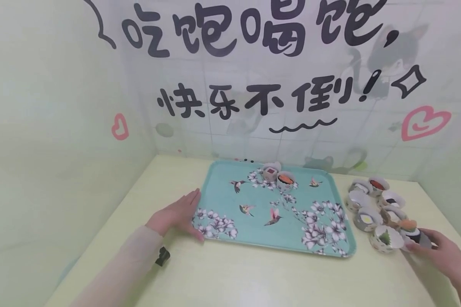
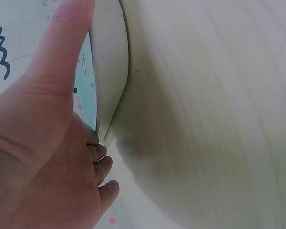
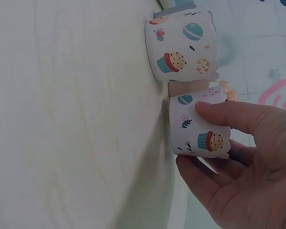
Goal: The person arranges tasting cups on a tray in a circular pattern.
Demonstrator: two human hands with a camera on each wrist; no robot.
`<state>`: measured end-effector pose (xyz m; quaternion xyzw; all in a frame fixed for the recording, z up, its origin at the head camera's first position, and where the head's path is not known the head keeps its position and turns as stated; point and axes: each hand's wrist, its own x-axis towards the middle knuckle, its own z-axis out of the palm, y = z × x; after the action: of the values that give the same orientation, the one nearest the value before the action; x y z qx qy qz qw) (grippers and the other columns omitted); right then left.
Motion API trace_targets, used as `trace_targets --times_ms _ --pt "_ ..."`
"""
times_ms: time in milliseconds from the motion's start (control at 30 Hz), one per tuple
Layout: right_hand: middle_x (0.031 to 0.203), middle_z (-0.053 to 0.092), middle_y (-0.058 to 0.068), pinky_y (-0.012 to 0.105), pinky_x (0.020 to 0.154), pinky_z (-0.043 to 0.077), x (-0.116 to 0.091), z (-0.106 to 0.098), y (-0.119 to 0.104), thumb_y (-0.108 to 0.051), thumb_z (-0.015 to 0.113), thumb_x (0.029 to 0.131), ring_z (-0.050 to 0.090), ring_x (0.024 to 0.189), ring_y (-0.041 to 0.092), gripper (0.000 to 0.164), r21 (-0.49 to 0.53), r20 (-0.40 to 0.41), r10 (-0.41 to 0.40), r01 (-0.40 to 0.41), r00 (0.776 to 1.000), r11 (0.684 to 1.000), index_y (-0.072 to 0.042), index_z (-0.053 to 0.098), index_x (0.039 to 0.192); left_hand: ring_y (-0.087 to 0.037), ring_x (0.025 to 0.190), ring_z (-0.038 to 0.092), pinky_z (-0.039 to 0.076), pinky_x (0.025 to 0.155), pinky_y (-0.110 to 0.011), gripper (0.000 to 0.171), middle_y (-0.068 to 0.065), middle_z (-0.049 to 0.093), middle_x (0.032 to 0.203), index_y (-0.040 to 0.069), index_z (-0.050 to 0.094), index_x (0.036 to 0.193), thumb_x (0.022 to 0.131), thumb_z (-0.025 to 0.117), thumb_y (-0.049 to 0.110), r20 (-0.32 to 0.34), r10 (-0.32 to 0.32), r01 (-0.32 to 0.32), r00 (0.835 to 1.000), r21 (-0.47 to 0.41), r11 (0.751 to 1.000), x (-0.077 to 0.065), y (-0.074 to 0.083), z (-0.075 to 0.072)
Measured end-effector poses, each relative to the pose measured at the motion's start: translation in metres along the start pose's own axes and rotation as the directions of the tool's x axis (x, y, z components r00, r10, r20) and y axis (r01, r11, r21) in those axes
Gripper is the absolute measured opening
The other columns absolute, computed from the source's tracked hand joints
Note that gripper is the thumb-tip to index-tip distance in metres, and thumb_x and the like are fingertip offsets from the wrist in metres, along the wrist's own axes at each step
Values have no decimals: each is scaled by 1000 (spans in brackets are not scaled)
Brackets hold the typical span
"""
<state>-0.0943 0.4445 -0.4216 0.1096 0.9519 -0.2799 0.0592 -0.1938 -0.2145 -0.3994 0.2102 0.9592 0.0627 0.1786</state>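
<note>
A teal tray (image 1: 219, 183) with flowers and birds lies on the table. My left hand (image 1: 176, 215) rests at its left front corner, fingers fairly straight along the edge. In the left wrist view the thumb lies along the tray's rim (image 2: 109, 52). At the far right, my right hand (image 1: 439, 251) holds a paper baking cup (image 3: 200, 133) printed with cupcakes, thumb on one side and fingers on the other. Orange-topped food (image 1: 407, 225) shows above that cup. Right beside it stands another printed cup (image 3: 181, 52), holding something green (image 1: 385, 237).
Several more paper cups (image 1: 365, 217) with small food pieces cluster right of the tray. Two cups, one with an orange-topped piece (image 1: 285, 179), stand at the tray's back. A small black object (image 1: 162, 256) shows by the left wrist. A printed wall (image 1: 230, 140) closes off the back.
</note>
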Motion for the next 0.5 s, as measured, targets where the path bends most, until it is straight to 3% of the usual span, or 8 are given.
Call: trace_targets --times_ms 500 --pt "135 32 53 69 76 47 -7 -18 -8 -31 61 100 40 113 72 77 51 -80 -72 77 994 996 25 26 138 -43 154 9 15 128 -52 149 -28 2 165 -10 6 155 57 81 73 9 -3 3 1000 12 1000 2 2 -1"
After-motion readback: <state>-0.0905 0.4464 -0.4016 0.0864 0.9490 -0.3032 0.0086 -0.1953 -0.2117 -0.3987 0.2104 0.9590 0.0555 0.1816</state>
